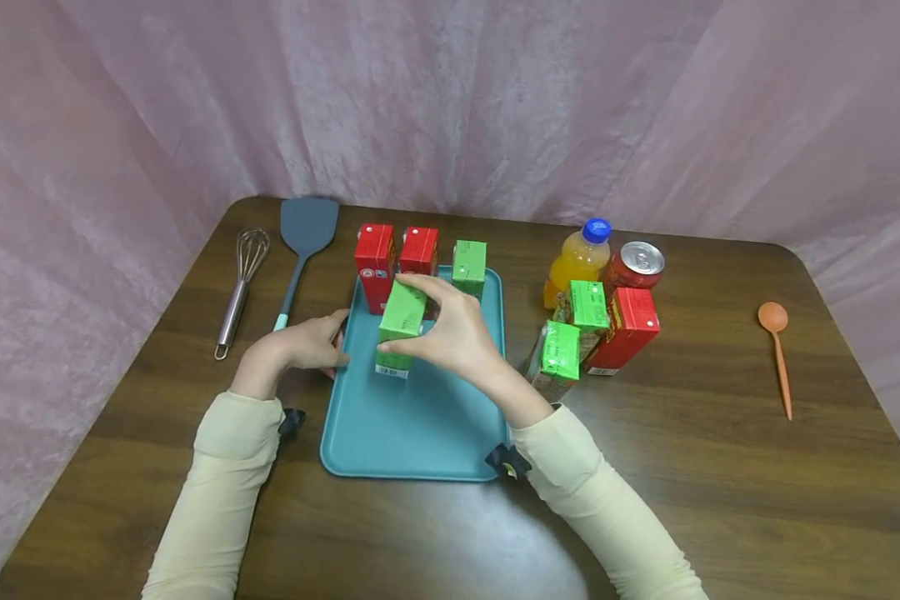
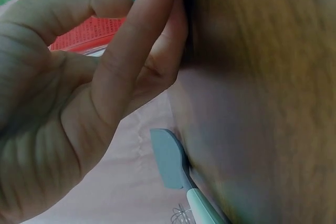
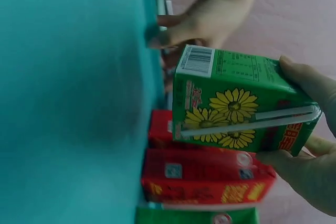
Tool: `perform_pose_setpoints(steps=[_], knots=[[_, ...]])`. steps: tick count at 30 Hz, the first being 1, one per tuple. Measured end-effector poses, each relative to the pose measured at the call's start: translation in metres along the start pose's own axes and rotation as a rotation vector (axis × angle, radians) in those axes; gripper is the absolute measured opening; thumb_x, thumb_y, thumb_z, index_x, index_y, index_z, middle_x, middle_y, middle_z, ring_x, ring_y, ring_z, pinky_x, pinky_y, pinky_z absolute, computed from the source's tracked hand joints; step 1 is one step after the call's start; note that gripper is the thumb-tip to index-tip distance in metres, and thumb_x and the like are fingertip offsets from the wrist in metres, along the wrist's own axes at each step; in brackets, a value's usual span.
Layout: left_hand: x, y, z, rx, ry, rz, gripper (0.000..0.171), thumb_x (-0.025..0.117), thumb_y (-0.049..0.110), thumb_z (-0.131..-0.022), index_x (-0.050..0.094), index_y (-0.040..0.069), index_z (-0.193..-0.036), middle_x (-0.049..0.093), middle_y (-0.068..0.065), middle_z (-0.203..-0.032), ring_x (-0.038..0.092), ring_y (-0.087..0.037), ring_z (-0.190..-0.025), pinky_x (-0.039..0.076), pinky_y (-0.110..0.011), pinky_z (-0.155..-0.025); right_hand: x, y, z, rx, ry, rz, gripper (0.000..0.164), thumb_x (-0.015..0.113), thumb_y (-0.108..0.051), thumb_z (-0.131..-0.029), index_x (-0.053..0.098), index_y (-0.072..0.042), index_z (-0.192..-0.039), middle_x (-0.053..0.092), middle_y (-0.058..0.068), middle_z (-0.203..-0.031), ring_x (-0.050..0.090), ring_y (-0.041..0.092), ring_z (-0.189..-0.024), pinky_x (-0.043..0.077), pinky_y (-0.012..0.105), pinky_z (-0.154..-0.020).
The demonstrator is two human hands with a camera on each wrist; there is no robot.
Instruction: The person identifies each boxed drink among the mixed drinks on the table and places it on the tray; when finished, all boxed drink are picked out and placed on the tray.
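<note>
My right hand point(image 1: 457, 329) holds a green drink carton point(image 1: 403, 312) by its upper end, thumb on one side and fingers on the other. In the right wrist view, yellow flowers and a straw show on this carton point(image 3: 233, 103), whose base hangs just above the teal tray point(image 1: 412, 433). At the tray's left rim, my left hand point(image 1: 307, 343) pinches the edge between thumb and fingers. Two red cartons point(image 1: 376, 265) and another green carton point(image 1: 468, 265) stand upright along the tray's far end; the held carton and right hand partly hide them.
Right of the tray stand an orange juice bottle point(image 1: 579, 258), a red can point(image 1: 636, 265), two green cartons point(image 1: 557, 354) and a red carton point(image 1: 624, 332). A whisk point(image 1: 242, 287) and a grey spatula point(image 1: 307, 229) lie at left. An orange spoon point(image 1: 777, 350) lies far right.
</note>
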State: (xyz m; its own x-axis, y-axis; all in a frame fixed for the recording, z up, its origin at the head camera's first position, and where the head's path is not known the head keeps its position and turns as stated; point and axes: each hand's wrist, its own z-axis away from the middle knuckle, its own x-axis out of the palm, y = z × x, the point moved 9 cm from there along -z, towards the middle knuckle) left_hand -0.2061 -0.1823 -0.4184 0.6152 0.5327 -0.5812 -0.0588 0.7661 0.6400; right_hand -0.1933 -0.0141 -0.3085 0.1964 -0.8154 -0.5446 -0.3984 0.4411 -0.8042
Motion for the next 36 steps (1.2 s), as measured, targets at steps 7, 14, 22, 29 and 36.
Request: perform_pose_setpoints(steps=[7,14,22,29,36], knots=[[0.002,0.002,0.001,0.003,-0.012,0.025,0.08,0.056,-0.003,-0.082,0.007,-0.008,-0.145,0.05,-0.014,-0.082,0.06,-0.021,-0.069,0.055,-0.034,-0.064,0.031,-0.006,-0.012,-0.078,-0.061,0.076,0.078,0.088,-0.026,-0.062,0.054,-0.009,-0.13,0.055,0.007,-0.13,0.051,0.018,-0.117,0.049,0.03,-0.09],[0.001,0.004,-0.001,0.011,-0.02,0.032,0.08,0.054,-0.005,-0.08,0.007,-0.008,-0.145,0.048,-0.011,-0.079,0.058,-0.021,-0.068,0.055,-0.034,-0.064,0.05,-0.004,-0.02,-0.099,-0.134,0.098,0.077,0.086,-0.024,-0.066,0.051,-0.006,-0.132,0.05,0.009,-0.135,0.049,0.018,-0.119,0.046,0.029,-0.094],[0.002,0.005,-0.001,0.012,-0.027,0.032,0.072,0.048,-0.007,-0.084,0.009,-0.007,-0.145,0.042,-0.009,-0.078,0.056,-0.021,-0.071,0.055,-0.034,-0.066,0.058,0.001,-0.02,-0.096,-0.211,0.1,0.08,0.082,-0.024,-0.071,0.042,-0.008,-0.138,0.041,0.007,-0.14,0.044,0.018,-0.119,0.044,0.03,-0.096],[0.001,0.004,-0.001,0.004,-0.024,0.024,0.072,0.047,-0.005,-0.085,0.007,-0.006,-0.145,0.041,-0.007,-0.075,0.057,-0.02,-0.071,0.054,-0.034,-0.067,0.044,-0.007,-0.012,-0.142,-0.244,0.072,0.085,0.078,-0.028,-0.075,0.032,-0.012,-0.145,0.03,0.004,-0.149,0.03,0.015,-0.135,0.035,0.036,-0.106],[0.002,0.001,-0.001,0.005,-0.01,0.029,0.072,0.051,-0.005,-0.086,0.01,-0.006,-0.145,0.042,-0.007,-0.073,0.057,-0.02,-0.069,0.054,-0.034,-0.066,0.002,-0.018,0.004,-0.185,-0.194,0.087,0.071,0.073,-0.029,-0.08,0.04,-0.014,-0.141,0.04,0.003,-0.143,0.038,0.015,-0.13,0.04,0.035,-0.102]])
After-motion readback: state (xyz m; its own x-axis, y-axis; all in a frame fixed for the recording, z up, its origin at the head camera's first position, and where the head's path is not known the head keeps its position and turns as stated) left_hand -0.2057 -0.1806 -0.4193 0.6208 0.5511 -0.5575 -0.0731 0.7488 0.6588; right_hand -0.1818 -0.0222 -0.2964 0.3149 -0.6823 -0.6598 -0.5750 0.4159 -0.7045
